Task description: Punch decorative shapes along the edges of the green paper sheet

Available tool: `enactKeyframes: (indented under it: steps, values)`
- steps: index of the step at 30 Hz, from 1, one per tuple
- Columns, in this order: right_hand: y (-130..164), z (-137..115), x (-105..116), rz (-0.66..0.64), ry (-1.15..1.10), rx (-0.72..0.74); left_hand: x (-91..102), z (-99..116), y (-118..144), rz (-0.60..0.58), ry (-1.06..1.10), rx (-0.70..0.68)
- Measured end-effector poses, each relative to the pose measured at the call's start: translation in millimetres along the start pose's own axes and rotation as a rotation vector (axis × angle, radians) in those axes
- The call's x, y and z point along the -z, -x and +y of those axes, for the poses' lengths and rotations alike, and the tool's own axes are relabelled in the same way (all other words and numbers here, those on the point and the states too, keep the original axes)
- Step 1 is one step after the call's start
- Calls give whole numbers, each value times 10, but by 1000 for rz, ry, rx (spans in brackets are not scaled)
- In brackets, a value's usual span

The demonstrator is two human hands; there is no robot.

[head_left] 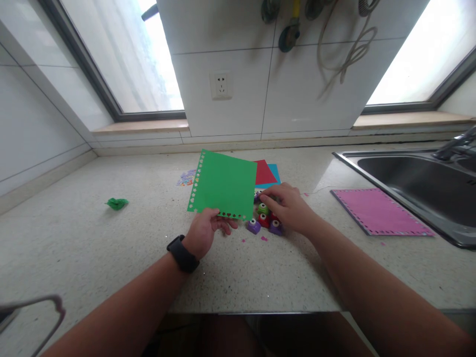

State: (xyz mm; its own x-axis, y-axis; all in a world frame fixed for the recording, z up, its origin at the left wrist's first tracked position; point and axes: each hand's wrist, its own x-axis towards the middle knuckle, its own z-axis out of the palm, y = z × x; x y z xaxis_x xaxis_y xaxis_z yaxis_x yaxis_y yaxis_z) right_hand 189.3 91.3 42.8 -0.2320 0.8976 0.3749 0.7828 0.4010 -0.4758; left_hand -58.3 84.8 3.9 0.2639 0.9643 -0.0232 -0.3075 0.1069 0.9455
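Note:
My left hand [208,226] holds a green paper sheet [228,183] by its near edge, raised above the counter and tilted. Small shapes are punched in rows along the sheet's left and near edges. My right hand [288,204] reaches into a cluster of small paper punches, its bent fingertips on a purple paper punch [256,197] at the back of the group. Below those fingers sit a green punch [263,208], a red punch [264,220] and two purple punches, one of them a nearer purple punch [253,226]. My right palm hides part of the cluster.
Behind the green sheet lie a red sheet [264,172], a blue sheet [274,173] and scattered paper bits [186,177]. Pink punched sheets [379,210] rest beside the sink [416,171] at right. A crumpled green piece [116,203] is at left. Pink scraps [264,238] dot the counter.

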Motion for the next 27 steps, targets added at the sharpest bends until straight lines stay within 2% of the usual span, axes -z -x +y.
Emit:
enactKeyframes:
  steps: [3,7,10,14,19,23,27]
  values:
    - [1,-29,12,23,-185,53,10,-10,0,-27,-15,-7]
    - [23,-65,0,47,-232,125,10,-10,6,-76,-60,-7]
    - [37,-91,-14,77,-340,67,11,-18,22,-94,-85,-6]
    - [44,-119,-24,31,-535,-45,17,-25,39,-96,-95,-17]
    - [52,-181,-77,34,-774,-128,-36,32,50,-191,-144,-55]
    - [67,-233,-94,-9,-713,-56,-85,55,55,-159,-318,-30]
    - [81,-199,22,15,-406,85,-39,-7,19,-61,-319,-28]
